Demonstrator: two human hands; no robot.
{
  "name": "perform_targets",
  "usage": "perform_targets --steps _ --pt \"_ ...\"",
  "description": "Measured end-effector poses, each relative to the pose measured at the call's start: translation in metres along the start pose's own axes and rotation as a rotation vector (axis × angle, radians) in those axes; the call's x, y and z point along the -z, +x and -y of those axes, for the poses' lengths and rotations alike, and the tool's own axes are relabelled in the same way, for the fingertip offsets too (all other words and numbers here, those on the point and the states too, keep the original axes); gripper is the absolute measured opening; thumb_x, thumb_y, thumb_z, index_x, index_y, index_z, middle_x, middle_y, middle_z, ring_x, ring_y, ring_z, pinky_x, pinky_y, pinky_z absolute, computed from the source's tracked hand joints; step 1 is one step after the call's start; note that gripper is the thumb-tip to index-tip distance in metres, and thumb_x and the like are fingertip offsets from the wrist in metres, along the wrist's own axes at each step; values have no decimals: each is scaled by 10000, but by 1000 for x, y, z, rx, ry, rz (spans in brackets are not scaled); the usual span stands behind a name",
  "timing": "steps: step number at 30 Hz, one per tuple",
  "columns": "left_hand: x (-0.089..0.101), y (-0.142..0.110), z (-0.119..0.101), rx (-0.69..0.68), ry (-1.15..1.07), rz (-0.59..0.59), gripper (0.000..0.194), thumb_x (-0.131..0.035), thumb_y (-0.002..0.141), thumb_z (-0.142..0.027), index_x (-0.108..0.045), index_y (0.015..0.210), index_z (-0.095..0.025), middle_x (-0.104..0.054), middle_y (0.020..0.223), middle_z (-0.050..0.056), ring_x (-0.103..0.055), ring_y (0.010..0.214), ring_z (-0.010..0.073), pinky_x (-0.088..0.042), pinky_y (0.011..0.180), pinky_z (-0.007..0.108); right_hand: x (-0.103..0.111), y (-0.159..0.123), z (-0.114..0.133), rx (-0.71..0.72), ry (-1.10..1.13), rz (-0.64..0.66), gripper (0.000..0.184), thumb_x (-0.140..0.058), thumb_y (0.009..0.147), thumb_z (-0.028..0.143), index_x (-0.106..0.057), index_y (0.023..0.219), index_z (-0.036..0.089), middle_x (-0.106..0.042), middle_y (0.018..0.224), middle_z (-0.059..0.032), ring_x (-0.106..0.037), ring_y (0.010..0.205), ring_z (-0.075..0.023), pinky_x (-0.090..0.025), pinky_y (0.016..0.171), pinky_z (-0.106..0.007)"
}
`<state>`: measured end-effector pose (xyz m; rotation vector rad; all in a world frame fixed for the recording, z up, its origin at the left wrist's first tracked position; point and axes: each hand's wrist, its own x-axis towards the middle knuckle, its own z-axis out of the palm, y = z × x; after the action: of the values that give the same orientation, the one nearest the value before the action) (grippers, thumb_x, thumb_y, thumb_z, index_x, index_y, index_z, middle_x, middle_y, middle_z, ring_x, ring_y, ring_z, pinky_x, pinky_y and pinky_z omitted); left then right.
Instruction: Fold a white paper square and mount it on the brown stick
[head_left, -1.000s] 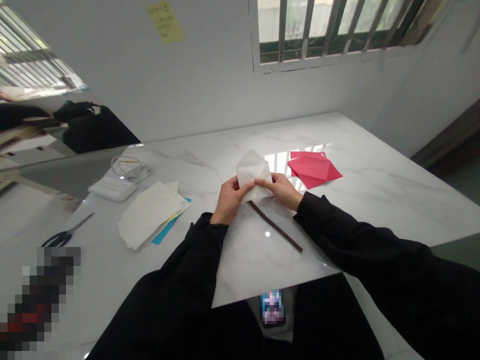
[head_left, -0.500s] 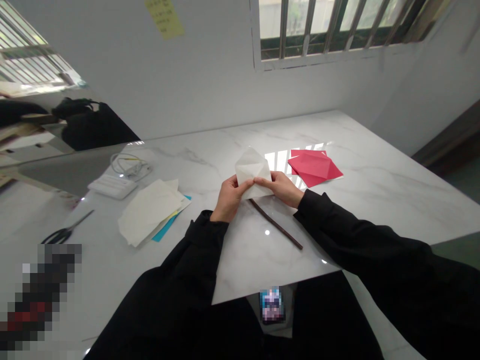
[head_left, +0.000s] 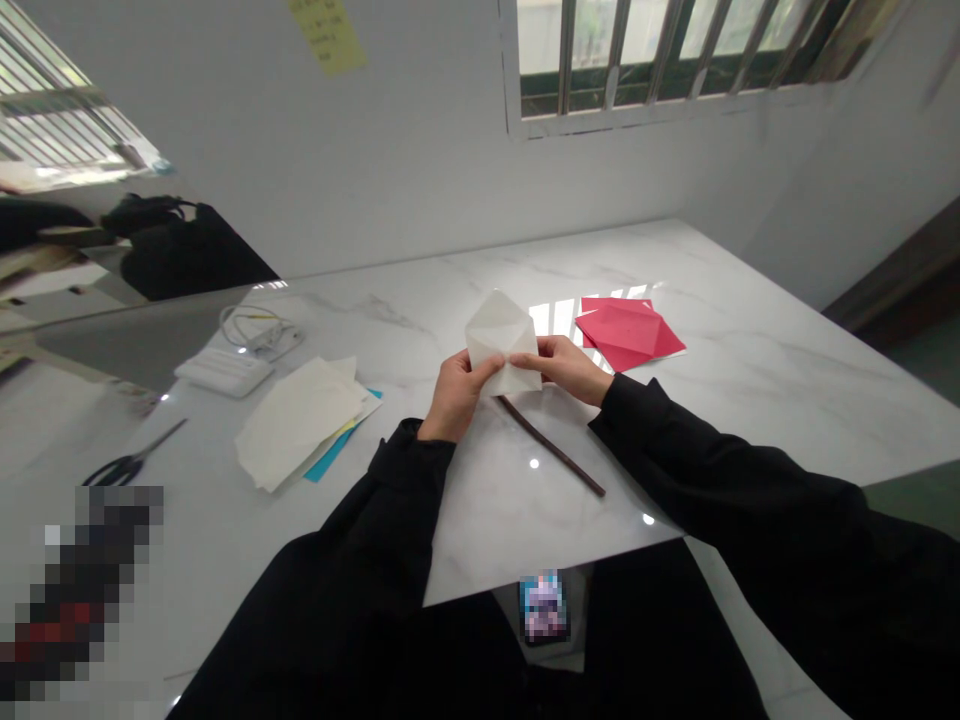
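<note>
A folded white paper [head_left: 500, 334] is held up just above the marble table [head_left: 750, 390], pointed end away from me. My left hand [head_left: 457, 392] pinches its lower left edge with thumb and fingers closed. From the right, my right hand [head_left: 566, 366] grips the lower right edge, fingers closed on the fold. A thin dark stick [head_left: 551, 446] lies on the table right under my hands, running diagonally toward me.
Folded red paper [head_left: 626, 333] lies to the right of my hands. A stack of white, yellow and blue sheets [head_left: 304, 424] lies left, with scissors [head_left: 129, 462] further left. A white box [head_left: 223, 372] and coiled cable [head_left: 256, 329] sit behind them.
Both hands have lifted the white paper slightly and tilted it a little to the left. Nothing else on the table has moved.
</note>
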<state>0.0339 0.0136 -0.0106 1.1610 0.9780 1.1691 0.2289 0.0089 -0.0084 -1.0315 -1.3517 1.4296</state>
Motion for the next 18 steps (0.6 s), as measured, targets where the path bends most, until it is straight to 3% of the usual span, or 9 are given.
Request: perform_targets --steps 4,8,18 --pt "-1 0 -1 -1 27 -14 469 -932 675 -430 -782 987 -114 -796 939 91 -705 830 240 -531 757 329 5 3 1 1 -64 -4 338 -860 809 439 -809 993 161 -790 919 -73 -665 734 -163 -492 618 -274" --pt "-3 -2 -4 -17 -14 15 538 -933 682 -433 -763 1089 -124 -800 1003 93 -717 871 237 -546 786 326 2 2 1 36 -45 -31 342 -844 809 454 -800 980 161 -770 885 -53 -632 709 -141 -453 588 -251" --pt "-4 -2 -6 -40 -46 28 601 -939 679 -408 -717 1166 -135 -797 1112 121 -743 945 259 -576 806 342 3 2 -4 3 -28 -16 343 -856 808 447 -806 1001 167 -791 953 -68 -668 752 -151 -497 622 -254"
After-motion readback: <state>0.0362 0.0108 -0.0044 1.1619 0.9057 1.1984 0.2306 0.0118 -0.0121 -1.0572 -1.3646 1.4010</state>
